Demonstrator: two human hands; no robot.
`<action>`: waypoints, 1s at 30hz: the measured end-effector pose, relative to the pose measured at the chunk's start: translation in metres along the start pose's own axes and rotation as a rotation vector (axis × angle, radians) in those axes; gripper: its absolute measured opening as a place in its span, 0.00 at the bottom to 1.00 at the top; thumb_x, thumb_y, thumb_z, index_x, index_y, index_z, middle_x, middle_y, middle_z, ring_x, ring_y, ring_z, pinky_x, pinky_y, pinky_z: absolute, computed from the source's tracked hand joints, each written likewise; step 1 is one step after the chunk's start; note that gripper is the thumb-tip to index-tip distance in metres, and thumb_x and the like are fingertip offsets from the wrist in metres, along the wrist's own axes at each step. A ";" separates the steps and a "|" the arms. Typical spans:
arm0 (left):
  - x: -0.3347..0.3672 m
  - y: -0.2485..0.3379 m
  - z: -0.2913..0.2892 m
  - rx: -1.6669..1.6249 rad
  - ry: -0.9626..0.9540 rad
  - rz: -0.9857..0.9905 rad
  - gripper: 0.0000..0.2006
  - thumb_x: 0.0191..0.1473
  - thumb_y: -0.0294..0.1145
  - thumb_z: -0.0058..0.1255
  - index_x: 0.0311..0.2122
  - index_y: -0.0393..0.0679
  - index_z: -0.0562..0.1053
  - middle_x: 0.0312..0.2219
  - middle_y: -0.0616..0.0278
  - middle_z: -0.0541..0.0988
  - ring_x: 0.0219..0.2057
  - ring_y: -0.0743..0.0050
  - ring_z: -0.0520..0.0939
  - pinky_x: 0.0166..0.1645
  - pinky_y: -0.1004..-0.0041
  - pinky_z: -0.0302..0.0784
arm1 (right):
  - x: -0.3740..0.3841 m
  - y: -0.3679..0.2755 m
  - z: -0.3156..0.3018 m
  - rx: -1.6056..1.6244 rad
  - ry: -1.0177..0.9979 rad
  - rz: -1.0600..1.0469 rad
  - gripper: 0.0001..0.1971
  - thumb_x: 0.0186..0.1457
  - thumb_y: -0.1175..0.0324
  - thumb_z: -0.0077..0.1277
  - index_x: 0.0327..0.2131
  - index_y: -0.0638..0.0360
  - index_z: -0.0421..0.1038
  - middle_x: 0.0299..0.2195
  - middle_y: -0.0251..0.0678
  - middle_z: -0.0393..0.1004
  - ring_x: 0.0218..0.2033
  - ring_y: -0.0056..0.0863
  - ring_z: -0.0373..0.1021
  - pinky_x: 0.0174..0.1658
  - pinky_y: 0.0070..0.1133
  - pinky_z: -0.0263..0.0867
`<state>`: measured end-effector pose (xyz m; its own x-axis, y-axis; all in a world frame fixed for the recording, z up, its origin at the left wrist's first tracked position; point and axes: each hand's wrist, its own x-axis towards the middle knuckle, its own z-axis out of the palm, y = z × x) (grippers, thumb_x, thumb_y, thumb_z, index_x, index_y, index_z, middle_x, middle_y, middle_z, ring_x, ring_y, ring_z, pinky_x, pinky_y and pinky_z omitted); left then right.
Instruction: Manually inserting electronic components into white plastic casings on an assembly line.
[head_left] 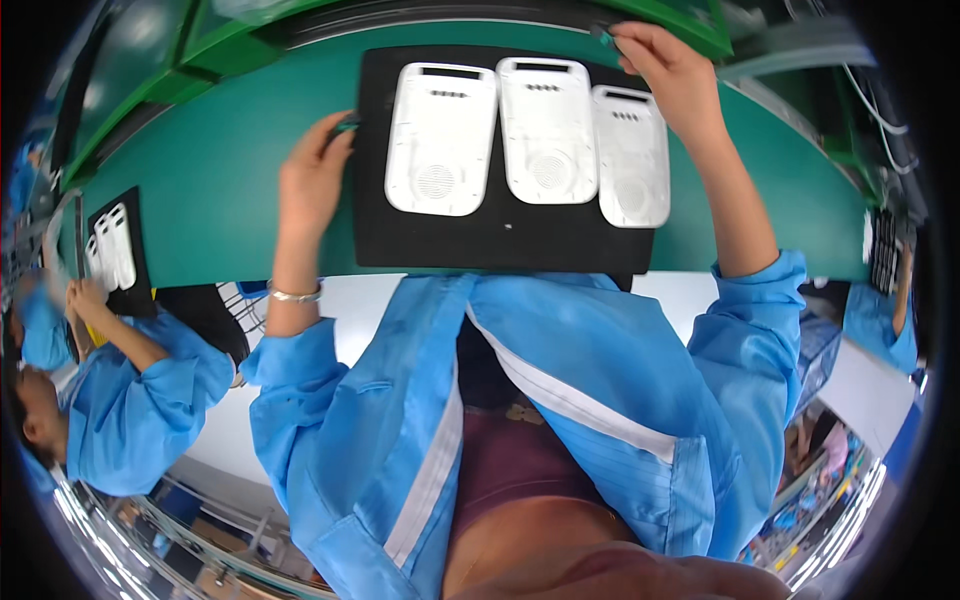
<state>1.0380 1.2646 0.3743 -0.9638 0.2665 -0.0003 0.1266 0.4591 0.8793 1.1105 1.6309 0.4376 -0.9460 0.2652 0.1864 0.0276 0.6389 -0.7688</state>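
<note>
Three white plastic housings lie side by side on a black mat [430, 240]: a left one [440, 135], a middle one [548, 125] and a right one [634, 160]. Each has a dark slot at its far end and a round grille at its near end. Left of the mat, my left hand [310, 185] pinches a small dark green piece [348, 123]. My right hand [675, 85] is raised beyond the right housing, with a small dark and teal piece [603, 37] between thumb and fingers. Both pieces are too small and blurred to tell their kind.
A green frame [235, 50] runs along the far edge of the green tabletop [220, 190]. At the left, a co-worker in a blue jacket [140, 400] sits by another black mat [135, 240] with white housings. Another blue sleeve [880, 325] shows at the far right.
</note>
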 end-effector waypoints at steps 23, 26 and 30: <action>-0.008 0.073 0.087 -0.654 -0.272 -0.010 0.14 0.51 0.22 0.51 0.45 0.34 0.69 0.38 0.59 0.76 0.39 0.72 0.78 0.44 0.77 0.75 | -0.053 0.078 -0.006 -0.654 0.043 -0.745 0.11 0.39 0.77 0.54 0.31 0.60 0.75 0.32 0.34 0.75 0.33 0.30 0.71 0.34 0.22 0.69; -0.011 0.081 0.094 -0.696 -0.278 -0.005 0.14 0.49 0.23 0.53 0.43 0.35 0.71 0.36 0.60 0.77 0.38 0.75 0.78 0.43 0.78 0.75 | -0.058 0.083 -0.013 -0.606 0.047 -0.737 0.11 0.38 0.77 0.54 0.31 0.60 0.75 0.31 0.34 0.75 0.33 0.29 0.71 0.34 0.21 0.69; -0.006 0.076 0.098 -0.678 -0.300 0.005 0.14 0.49 0.23 0.53 0.43 0.35 0.71 0.34 0.60 0.77 0.36 0.76 0.78 0.42 0.79 0.75 | -0.059 0.079 -0.009 -0.635 0.034 -0.674 0.12 0.37 0.75 0.53 0.31 0.58 0.75 0.32 0.32 0.75 0.34 0.27 0.70 0.36 0.21 0.69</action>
<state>1.0763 1.3806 0.3942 -0.8459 0.5319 -0.0400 -0.1352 -0.1412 0.9807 1.1717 1.6718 0.3711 -0.8168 -0.2917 0.4977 -0.3437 0.9390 -0.0138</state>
